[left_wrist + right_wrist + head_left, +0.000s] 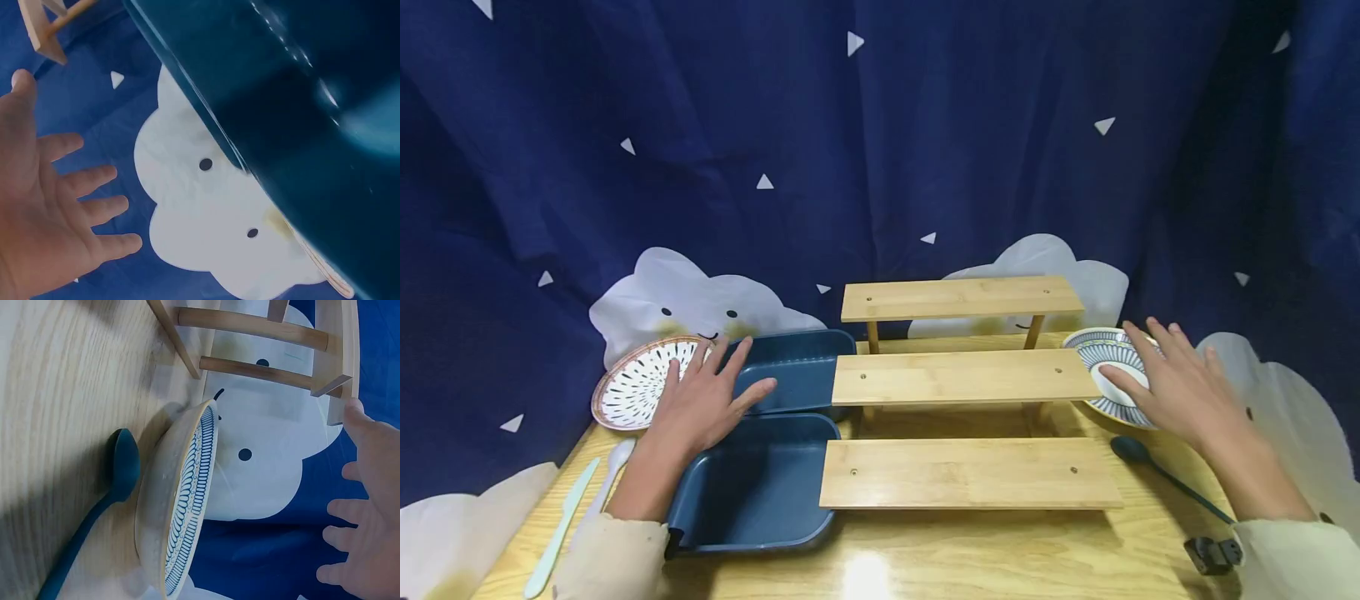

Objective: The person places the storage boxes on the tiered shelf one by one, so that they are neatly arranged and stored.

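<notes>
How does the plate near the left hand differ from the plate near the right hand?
The left plate has a brownish rim and dark dashes on white; the right plate has a blue patterned band. The left plate sits beside the blue trays, the right plate beside the wooden shelf. The left hand and right hand each hover open over one. Both plates are round.

Head view looks down the table (925, 567); wrist views sit close, facing backdrop (94, 62).

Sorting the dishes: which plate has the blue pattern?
The plate at the right, under the right hand; the other plate, at the left, is brown-rimmed.
</notes>
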Motion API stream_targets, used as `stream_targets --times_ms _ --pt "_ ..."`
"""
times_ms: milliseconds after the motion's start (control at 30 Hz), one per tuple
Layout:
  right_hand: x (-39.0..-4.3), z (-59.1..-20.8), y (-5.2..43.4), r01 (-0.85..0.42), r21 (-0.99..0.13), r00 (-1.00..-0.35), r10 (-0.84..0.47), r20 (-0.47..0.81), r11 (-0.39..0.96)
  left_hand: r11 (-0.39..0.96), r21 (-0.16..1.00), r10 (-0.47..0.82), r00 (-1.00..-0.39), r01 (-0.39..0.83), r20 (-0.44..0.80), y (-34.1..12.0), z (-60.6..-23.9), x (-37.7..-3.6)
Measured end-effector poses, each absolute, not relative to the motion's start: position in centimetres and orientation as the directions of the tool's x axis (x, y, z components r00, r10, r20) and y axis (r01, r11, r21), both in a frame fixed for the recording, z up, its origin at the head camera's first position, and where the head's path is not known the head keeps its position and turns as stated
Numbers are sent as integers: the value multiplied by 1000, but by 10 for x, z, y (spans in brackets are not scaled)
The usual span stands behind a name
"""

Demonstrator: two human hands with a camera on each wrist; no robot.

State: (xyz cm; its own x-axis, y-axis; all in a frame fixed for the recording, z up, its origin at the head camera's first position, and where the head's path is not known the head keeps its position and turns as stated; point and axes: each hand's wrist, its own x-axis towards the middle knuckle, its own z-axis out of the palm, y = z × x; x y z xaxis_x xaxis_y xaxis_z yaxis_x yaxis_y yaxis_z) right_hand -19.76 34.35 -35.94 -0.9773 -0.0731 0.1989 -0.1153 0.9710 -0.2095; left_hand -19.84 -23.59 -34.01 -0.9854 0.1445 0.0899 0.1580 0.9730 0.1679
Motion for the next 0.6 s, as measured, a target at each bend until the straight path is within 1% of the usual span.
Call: stream_targets --times_ms 133,233,367,500,600 --pt "-196 -360 345 -155 -211 -965 -102 240 965 967 192 146 -981 168 126 -251 -338 -193" --pt "-193 -361 345 -187 -245 -958 -122 259 951 959 213 158 -976 187 148 -262 -337 -190" --pt "-186 -365 347 -234 -338 -949 -138 284 912 942 267 167 -975 202 147 -277 -336 -186" --pt "-177 -370 348 -289 -427 -935 -157 318 857 914 361 153 -981 186 117 -290 -335 -182" --pt "-170 -376 347 -291 -494 -942 -154 299 819 879 442 151 -983 181 102 -298 -339 -179"
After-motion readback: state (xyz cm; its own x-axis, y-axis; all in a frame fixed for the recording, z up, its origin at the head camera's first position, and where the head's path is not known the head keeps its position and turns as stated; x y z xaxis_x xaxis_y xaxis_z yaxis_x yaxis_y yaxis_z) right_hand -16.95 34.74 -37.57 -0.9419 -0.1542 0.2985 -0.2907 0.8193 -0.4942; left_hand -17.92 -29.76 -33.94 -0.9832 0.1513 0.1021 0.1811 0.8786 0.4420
